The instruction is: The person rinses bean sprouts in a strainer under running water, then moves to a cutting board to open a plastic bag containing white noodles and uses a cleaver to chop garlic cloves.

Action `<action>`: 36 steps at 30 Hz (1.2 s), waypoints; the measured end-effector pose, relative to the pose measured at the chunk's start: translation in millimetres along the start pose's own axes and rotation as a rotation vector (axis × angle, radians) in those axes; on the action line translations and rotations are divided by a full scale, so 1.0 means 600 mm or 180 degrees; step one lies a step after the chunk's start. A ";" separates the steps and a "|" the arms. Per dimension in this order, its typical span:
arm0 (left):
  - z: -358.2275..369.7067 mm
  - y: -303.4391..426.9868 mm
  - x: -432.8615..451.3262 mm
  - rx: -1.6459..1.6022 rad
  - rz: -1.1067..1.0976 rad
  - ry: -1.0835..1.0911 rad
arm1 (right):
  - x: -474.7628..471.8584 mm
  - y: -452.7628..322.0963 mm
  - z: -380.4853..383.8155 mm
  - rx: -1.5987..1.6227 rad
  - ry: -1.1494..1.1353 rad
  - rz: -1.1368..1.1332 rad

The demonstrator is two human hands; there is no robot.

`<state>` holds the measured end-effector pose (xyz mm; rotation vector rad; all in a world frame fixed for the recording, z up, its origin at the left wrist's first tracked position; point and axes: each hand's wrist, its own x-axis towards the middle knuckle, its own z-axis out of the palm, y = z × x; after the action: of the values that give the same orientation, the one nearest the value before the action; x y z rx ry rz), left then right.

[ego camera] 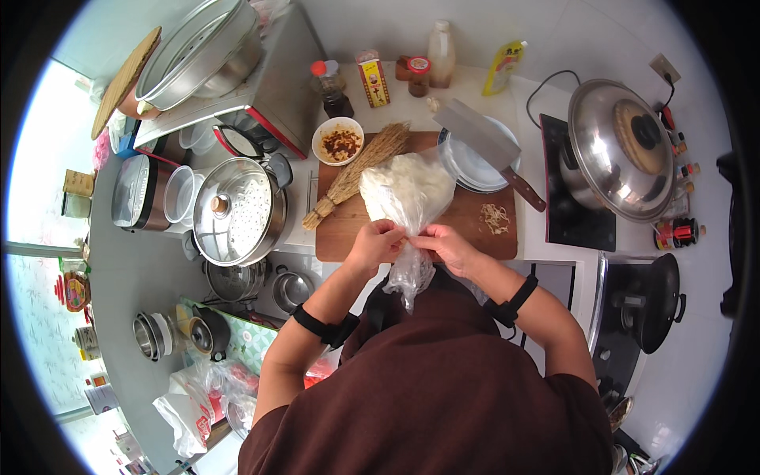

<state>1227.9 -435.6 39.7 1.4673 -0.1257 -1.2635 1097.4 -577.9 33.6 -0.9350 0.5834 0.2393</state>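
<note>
A clear plastic bag (pixel 409 187) with a pale, lumpy mass inside lies on the wooden cutting board (pixel 475 237). My left hand (pixel 374 243) and my right hand (pixel 448 246) meet at the bag's gathered neck, pinching the plastic between thumbs and fingers. Below them the loose end of the bag hangs over the board's front edge. What the bag holds cannot be made out exactly. To its left a straw brush (pixel 356 175) lies slantwise across the board. A few pale shreds (pixel 494 218) rest on the board to the right.
A cleaver (pixel 484 136) lies across stacked plates (pixel 466 169), its handle pointing right. Behind the brush stands a bowl of red-brown sauce (pixel 338 141). A lidded steamer (pixel 237 211) is at left, and a large lidded pot (pixel 617 151) sits on an induction cooktop (pixel 579 228) at right.
</note>
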 end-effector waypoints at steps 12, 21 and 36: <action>0.021 -0.004 -0.007 -0.0305 0.0213 0.0240 | 0.003 0.005 -0.001 0.0551 0.0150 -0.0128; 0.023 -0.005 -0.020 0.0566 0.0398 0.0220 | 0.003 0.010 -0.004 0.0932 -0.0097 -0.0030; 0.013 -0.009 -0.023 0.0882 0.0504 0.0321 | 0.008 0.027 -0.001 0.0109 0.0098 -0.0446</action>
<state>1213.5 -429.2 45.7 1.7190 -0.3543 -1.0722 1094.1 -569.5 19.6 -0.9435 0.5462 0.0891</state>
